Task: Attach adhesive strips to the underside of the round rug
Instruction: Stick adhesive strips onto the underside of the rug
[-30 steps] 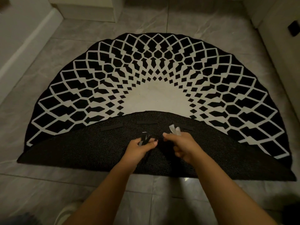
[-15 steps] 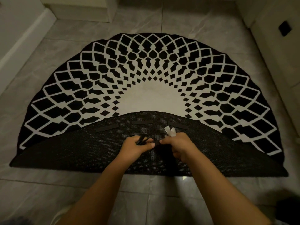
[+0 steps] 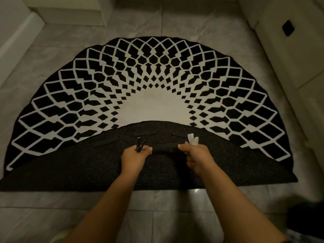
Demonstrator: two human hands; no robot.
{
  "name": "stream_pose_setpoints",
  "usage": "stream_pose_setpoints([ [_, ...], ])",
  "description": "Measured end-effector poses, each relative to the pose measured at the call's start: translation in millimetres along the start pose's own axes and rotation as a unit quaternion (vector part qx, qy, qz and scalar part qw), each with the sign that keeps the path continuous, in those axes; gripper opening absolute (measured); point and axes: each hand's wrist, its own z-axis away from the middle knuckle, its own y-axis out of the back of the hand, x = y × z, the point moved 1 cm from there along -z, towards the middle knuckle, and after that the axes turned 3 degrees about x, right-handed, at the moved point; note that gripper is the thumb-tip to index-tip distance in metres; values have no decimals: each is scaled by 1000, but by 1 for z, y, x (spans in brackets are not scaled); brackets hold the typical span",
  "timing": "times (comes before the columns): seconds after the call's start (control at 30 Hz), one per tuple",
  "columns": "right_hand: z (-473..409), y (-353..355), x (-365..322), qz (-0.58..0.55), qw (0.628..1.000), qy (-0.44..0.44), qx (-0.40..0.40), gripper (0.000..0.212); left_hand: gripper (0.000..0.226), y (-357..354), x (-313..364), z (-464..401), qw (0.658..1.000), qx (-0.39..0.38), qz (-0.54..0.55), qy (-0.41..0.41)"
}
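Note:
The round black-and-white rug [image 3: 157, 106] lies on the floor with its near half folded over, so the dark mesh underside [image 3: 70, 165] faces up. Three black adhesive strips are stuck near the fold's edge: left [image 3: 105, 141], middle [image 3: 144, 133], right [image 3: 179, 133]. A fourth black strip [image 3: 164, 146] stretches between my hands just above the underside. My left hand [image 3: 135, 156] pinches its left end and also holds spare black strips [image 3: 139, 145]. My right hand [image 3: 196, 156] pinches the right end and holds white peeled backing papers [image 3: 192, 139].
Grey marble tiles [image 3: 157, 207] surround the rug. A white baseboard and wall [image 3: 19, 35] run along the left, pale cabinet fronts [image 3: 289, 50] along the right. A dark object [image 3: 308, 220] sits at the lower right edge.
My hands, close together before, have pulled apart sideways, and a black strip is now stretched between them. The view has shifted slightly.

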Motion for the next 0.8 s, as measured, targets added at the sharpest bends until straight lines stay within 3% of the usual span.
stream_pose_setpoints([
  [0.13,0,7,7,-24,999,-10,46,23,5,-15,11,-3,1000,11,8,2],
  [0.37,-5,38,11,-91,986,14,142,15,7,-70,50,-7,998,-48,-48,-19],
  [0.63,-32,96,-4,-118,966,19,229,43,15,-142,65,-2,988,-116,-100,-8],
  [0.8,-50,116,-2,-96,956,-24,275,39,12,-180,64,-4,980,-144,-138,-10],
])
